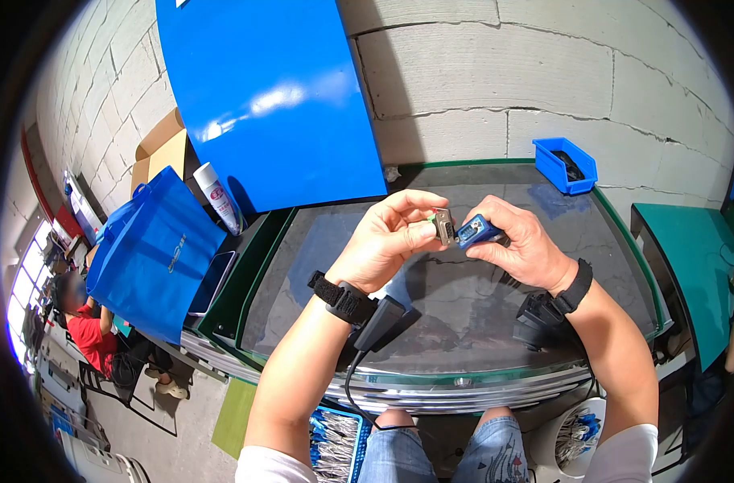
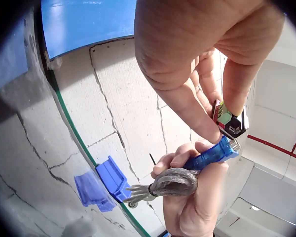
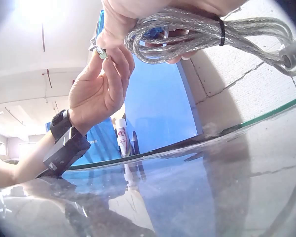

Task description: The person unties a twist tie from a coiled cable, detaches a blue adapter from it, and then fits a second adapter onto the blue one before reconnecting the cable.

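In the head view my left hand [image 1: 392, 239] pinches a small metal-faced connector [image 1: 443, 228] with a green block on its back. My right hand [image 1: 524, 245] grips a blue plug [image 1: 476, 232], its metal end facing the connector, very close to it. From the left wrist view, the blue plug [image 2: 211, 155] meets or nearly touches the green-backed connector [image 2: 230, 121]; whether they are joined I cannot tell. A tied coil of grey braided cable [image 3: 187, 37] hangs at my right hand.
On the dark glossy table [image 1: 327, 322], a blue bin [image 1: 566, 166] stands at the back right. A blue bag [image 1: 154, 253], a spray can [image 1: 220, 198] and a large blue panel [image 1: 274, 97] are at the left. Cable-filled containers stand below, and a seated person is far left.
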`<state>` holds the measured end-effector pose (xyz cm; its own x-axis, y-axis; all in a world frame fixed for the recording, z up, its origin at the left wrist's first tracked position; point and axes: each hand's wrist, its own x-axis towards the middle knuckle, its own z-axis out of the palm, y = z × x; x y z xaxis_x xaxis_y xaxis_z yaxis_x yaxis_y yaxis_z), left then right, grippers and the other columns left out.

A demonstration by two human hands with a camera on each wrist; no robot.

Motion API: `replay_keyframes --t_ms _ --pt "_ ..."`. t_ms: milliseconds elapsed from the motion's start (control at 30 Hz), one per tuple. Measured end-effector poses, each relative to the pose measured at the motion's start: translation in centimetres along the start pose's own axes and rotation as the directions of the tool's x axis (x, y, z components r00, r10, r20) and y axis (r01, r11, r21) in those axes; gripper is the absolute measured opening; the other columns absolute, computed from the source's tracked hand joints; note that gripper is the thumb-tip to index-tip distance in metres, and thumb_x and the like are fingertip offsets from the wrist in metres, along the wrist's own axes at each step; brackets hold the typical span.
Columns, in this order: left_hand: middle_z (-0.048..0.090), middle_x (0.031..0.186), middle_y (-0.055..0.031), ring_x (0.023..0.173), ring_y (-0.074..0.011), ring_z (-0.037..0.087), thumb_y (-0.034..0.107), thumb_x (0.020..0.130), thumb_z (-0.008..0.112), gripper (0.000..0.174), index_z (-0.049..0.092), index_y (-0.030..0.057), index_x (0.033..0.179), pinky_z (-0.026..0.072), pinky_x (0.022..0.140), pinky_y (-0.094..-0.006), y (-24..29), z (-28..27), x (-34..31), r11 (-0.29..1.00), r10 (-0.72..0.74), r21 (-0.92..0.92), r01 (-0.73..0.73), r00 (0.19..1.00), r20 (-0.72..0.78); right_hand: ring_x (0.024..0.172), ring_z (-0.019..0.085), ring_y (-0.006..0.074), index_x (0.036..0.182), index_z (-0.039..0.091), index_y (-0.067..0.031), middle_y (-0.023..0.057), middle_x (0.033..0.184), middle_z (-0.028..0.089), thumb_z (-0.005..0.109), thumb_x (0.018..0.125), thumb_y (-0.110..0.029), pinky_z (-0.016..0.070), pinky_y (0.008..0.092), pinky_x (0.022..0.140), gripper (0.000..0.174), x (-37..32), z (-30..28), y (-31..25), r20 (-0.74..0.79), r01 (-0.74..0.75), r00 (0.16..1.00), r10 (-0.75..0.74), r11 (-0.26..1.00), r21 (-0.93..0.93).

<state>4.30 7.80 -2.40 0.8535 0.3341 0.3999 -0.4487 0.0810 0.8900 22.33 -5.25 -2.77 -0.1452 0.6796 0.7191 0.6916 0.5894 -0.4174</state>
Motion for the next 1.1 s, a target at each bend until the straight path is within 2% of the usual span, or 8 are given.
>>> replay_keyframes --t_ms 167,333,700,833,933,1100 --pt "0.063 0.095 -0.0078 0.086 -0.0153 0.062 0.009 0.079 0.069 0.033 0.058 0.0052 0.110 0.0509 0.076 -0.0287 0.2 0.3 -0.1 0.999 0.010 0.036 -0.009 0.999 -0.043 0.072 0.057 0.0235 0.099 0.056 -0.0054 0.0073 0.082 0.054 0.070 0.076 -0.019 0.0451 0.0316 0.064 0.030 0.0 0.0 -0.2 0.007 -0.011 1.000 0.011 1.000 -0.011" --pt "0.063 0.092 -0.0055 0.084 -0.0137 0.060 0.003 0.077 0.067 0.030 0.060 0.0041 0.107 0.0507 0.073 -0.0272 0.6 0.8 -0.1 0.996 0.050 0.084 -0.043 0.996 -0.079 0.073 0.059 0.0286 0.099 0.058 -0.0054 0.0098 0.085 0.059 0.069 0.077 -0.023 0.0463 0.0337 0.063 0.031 0.0 -0.1 -0.6 0.031 -0.025 0.999 0.028 0.995 -0.092" --pt "0.059 0.089 -0.0036 0.079 -0.0119 0.057 -0.001 0.072 0.067 0.027 0.062 0.0022 0.099 0.0503 0.069 -0.0273 0.7 0.9 -0.1 0.965 0.127 0.241 -0.104 0.989 -0.081 0.072 0.061 0.0300 0.099 0.058 -0.0036 0.0115 0.086 0.061 0.069 0.077 -0.026 0.0481 0.0350 0.061 0.034 -0.1 0.1 -0.6 0.032 -0.038 0.999 0.044 0.983 -0.178" --pt "0.059 0.089 -0.0035 0.079 -0.0121 0.057 0.000 0.072 0.068 0.027 0.062 0.0025 0.099 0.0502 0.069 -0.0270 0.7 0.9 -0.1 0.962 0.152 0.244 -0.126 0.984 -0.092 0.072 0.061 0.0298 0.098 0.058 -0.0035 0.0115 0.087 0.061 0.069 0.076 -0.026 0.0484 0.0348 0.061 0.033 -0.2 0.2 -0.3 0.007 -0.015 1.000 0.016 0.989 -0.150" --pt "0.060 0.091 -0.0037 0.079 -0.0124 0.058 0.000 0.073 0.067 0.028 0.061 0.0030 0.100 0.0499 0.071 -0.0268 0.7 0.6 -0.2 0.982 0.124 0.156 -0.105 0.985 -0.120 0.073 0.062 0.0293 0.098 0.058 -0.0034 0.0113 0.087 0.061 0.069 0.076 -0.026 0.0486 0.0345 0.062 0.034 -0.1 0.1 -0.7 0.025 -0.017 0.999 0.021 0.985 -0.175" --pt "0.062 0.095 -0.0056 0.084 -0.0134 0.059 0.002 0.076 0.067 0.031 0.060 0.0031 0.105 0.0491 0.073 -0.0265 0.7 0.6 -0.3 0.994 0.081 0.077 -0.077 0.995 -0.059 0.073 0.061 0.0287 0.099 0.058 -0.0033 0.0110 0.086 0.061 0.069 0.076 -0.026 0.0485 0.0341 0.062 0.034 -0.1 0.0 -0.9 0.023 -0.020 0.999 0.024 0.987 -0.157"
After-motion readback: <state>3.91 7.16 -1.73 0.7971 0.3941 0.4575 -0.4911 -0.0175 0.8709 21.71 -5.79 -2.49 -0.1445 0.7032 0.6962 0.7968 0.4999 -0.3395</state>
